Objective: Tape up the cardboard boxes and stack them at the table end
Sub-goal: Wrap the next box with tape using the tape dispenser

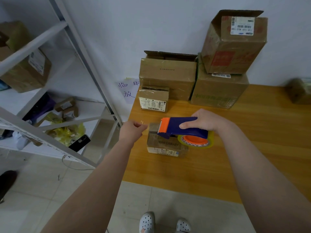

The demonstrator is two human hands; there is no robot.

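Note:
A small flat cardboard box [165,145] printed "SHE LIBRARY" lies near the left end of the wooden table [252,148]. My right hand [204,121] grips a blue and orange tape dispenser [178,126] with a clear tape roll [196,141], held over the box. My left hand [132,130] is just left of the box, pinching the free end of clear tape [142,122] drawn from the dispenser's orange blade end. Against the wall stand other boxes: a small labelled box [154,101], a medium box [168,76], a large box [218,91] and a tall open box [235,42] on top of it.
A white metal shelf rack [55,81] with parcels, a yellow bag [67,133] and a phone [79,143] stands left of the table. Another box [298,91] shows blurred at the right edge. Tiled floor and my white shoes [147,222] lie below the table's front edge.

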